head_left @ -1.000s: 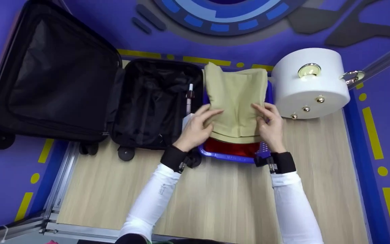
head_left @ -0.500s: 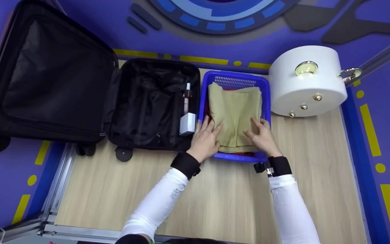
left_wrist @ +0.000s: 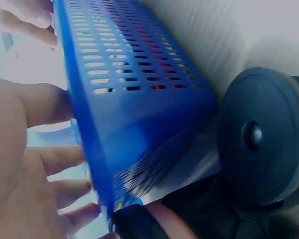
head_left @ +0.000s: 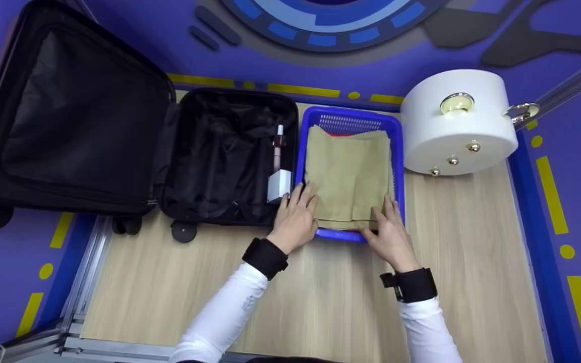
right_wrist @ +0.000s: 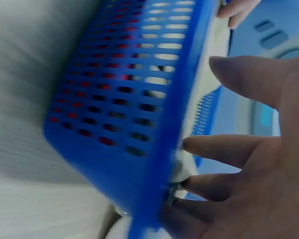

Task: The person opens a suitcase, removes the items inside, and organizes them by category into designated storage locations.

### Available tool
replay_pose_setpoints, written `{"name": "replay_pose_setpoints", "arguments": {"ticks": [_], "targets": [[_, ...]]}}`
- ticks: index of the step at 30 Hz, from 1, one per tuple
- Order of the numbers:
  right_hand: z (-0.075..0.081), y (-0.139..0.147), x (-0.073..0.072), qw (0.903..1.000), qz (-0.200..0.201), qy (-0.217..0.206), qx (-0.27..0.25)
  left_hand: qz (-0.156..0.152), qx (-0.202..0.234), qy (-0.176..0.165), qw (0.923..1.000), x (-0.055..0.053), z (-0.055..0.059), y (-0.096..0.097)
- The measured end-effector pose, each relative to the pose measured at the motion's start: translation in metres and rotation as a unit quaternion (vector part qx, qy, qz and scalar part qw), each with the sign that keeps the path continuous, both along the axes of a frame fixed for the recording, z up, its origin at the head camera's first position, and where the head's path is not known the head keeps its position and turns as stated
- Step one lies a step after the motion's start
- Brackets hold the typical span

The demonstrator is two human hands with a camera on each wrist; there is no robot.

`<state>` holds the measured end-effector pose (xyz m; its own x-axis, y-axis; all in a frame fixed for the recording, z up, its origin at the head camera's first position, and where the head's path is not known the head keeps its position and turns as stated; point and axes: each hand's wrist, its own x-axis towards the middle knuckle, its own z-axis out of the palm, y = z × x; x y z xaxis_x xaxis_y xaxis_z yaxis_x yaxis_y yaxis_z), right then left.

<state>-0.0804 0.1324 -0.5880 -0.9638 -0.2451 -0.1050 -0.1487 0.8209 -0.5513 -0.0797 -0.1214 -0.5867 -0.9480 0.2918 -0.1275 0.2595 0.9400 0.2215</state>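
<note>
A folded khaki cloth (head_left: 348,176) lies fairly flat inside a blue plastic basket (head_left: 341,235), with a bit of red showing behind its far edge. My left hand (head_left: 293,222) is at the basket's front left corner, its fingers extended along the rim. My right hand (head_left: 390,234) is at the front right, fingers spread over the rim and the cloth's near edge. In the left wrist view, the left fingers (left_wrist: 65,191) lie along the basket's upper edge. The right wrist view shows the right fingers (right_wrist: 214,152) at the opposite rim, and red through the slots.
Left of the basket stands an open black suitcase (head_left: 210,166), its lid (head_left: 89,121) leaning back. It holds a white box (head_left: 279,186) and a slim tube with a brown band (head_left: 279,143). A white round case (head_left: 457,121) with metal handles and gold feet is at the right.
The cloth, earlier held up over the basket by both hands, has gone down into it and now lies flatter. Both hands have drawn back toward the front rim.
</note>
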Motion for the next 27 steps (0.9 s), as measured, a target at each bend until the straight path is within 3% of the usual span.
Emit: {"name": "replay_pose_setpoints", "arguments": {"ticks": [7, 11, 14, 18, 23, 27], "targets": [[-0.016, -0.01, -0.013, 0.9975, 0.022, -0.044, 0.051, 0.016, -0.004, -0.03, 0.9994, -0.003, -0.006, 0.0], [-0.018, -0.012, -0.016, 0.9981, 0.01, -0.038, 0.046, 0.016, 0.012, -0.025, 0.9995, -0.005, -0.007, -0.002], [-0.019, -0.014, -0.01, 0.9995, -0.003, -0.015, 0.029, 0.019, 0.037, -0.005, 0.9991, -0.001, -0.008, -0.008], [-0.021, -0.018, 0.003, 0.9993, -0.016, 0.032, -0.006, 0.023, 0.092, 0.041, 0.9947, 0.011, -0.01, -0.02], [-0.022, -0.024, 0.025, 0.9955, -0.006, 0.089, -0.033, 0.052, 0.156, 0.104, 0.9809, 0.032, -0.017, -0.043], [-0.026, -0.035, 0.038, 0.9892, 0.028, 0.134, -0.052, 0.097, 0.171, 0.145, 0.9698, 0.045, -0.026, -0.06]]}}
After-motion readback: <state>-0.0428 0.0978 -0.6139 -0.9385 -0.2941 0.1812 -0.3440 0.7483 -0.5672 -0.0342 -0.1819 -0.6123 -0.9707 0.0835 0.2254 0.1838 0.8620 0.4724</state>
